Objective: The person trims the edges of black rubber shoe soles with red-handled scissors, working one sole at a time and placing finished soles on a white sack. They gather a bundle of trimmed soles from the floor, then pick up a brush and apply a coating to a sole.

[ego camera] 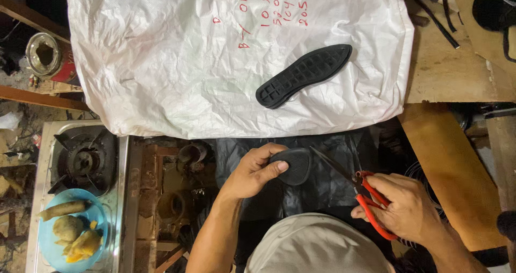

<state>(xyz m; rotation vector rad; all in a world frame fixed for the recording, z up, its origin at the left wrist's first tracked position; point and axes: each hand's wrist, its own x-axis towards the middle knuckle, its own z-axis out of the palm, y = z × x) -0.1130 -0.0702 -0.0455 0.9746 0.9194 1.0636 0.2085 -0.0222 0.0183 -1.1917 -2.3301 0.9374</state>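
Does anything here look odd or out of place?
Yes: a blue plate of food sits on the gas stove beside a shoe-sole workspace. The left hand holds a sole, the right hand holds scissors; another sole lies on a crumpled white sheet.

You have a wooden bench [446, 69] ahead of you, most of it covered by a crumpled white sheet [177, 63] that runs to its near edge. A black shoe sole [303, 74] lies on the sheet toward the bench's right side.
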